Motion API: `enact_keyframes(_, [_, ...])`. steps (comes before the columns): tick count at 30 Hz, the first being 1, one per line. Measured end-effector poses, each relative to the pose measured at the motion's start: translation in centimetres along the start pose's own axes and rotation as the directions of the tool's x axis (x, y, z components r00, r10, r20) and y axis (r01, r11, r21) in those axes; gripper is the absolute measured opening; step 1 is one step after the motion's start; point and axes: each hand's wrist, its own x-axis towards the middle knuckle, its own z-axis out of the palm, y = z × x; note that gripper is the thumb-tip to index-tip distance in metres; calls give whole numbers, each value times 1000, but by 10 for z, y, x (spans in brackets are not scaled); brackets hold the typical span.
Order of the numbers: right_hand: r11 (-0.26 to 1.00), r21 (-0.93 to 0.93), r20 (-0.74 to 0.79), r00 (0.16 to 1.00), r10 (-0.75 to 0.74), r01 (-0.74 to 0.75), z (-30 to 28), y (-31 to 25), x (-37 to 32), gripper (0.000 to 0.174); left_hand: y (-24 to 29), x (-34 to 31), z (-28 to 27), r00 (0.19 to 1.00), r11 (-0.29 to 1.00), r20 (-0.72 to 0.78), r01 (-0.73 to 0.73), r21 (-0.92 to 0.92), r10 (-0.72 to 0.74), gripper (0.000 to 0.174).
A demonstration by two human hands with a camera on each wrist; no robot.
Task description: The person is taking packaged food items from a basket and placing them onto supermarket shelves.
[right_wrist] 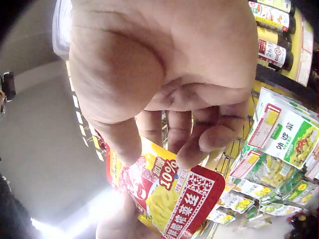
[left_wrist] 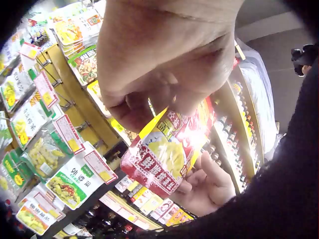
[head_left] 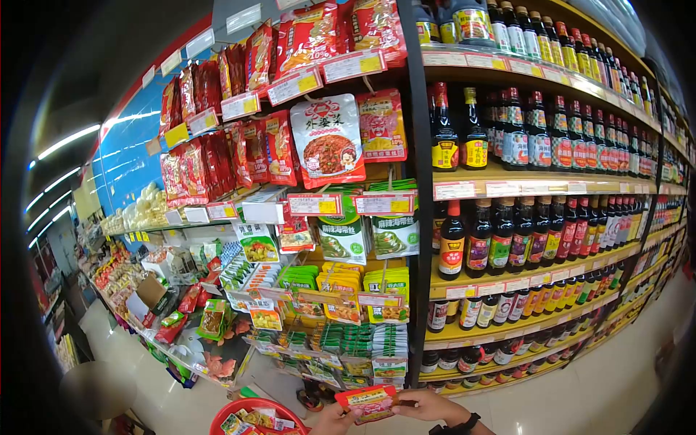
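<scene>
A red and yellow packet of pickled vegetables [head_left: 367, 403] is held between both hands at the bottom of the head view. My left hand [head_left: 333, 420] grips its left end, and my right hand [head_left: 429, 407] pinches the right end, thumb on top. In the left wrist view the left hand [left_wrist: 169, 55] fills the top, its fingers curled at the packet [left_wrist: 164, 154]. The right hand [left_wrist: 207, 186] shows beyond it. From the right wrist, the packet [right_wrist: 169, 191] appears with its printed face visible, under the right hand [right_wrist: 164, 74]; part of the left hand [right_wrist: 122, 219] is at the lower edge.
A red basket [head_left: 219, 419] with several packets inside stands at the lower left. Ahead, hanging food packets [head_left: 330, 141] fill a rack with price tags. Shelves of sauce bottles [head_left: 518, 239] run along the right, past a dark upright post [head_left: 415, 217]. A display table [head_left: 206, 362] stands left.
</scene>
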Motion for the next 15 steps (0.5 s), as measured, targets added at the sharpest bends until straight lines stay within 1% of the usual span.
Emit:
enact_keyframes(1, [999,-42,-1,1000,2,-2,-1,1,-3,37,3,1,3,1000,999,9,-8,51,7,26])
enact_keyframes(4, [997,76,-57,998,10,-5,0,-5,-10,31,15,3,10,988,993,101,119,19,-120,27])
enact_keyframes(7, [996,56,-87,994,-64,69,0,1,-11,30,9,6,16,994,998,112,-13,58,7,26])
enact_keyframes(10, [989,140,-56,998,-41,48,1,12,-8,31,20,7,19,996,997,88,-9,80,2,25])
enact_keyframes(13, [989,139,-71,997,-34,44,0,11,-7,31,0,9,20,995,997,80,63,-33,-60,24])
enact_keyframes(15, [987,156,-41,999,35,-28,-1,10,-6,31,-1,9,16,993,995,88,76,61,-82,25])
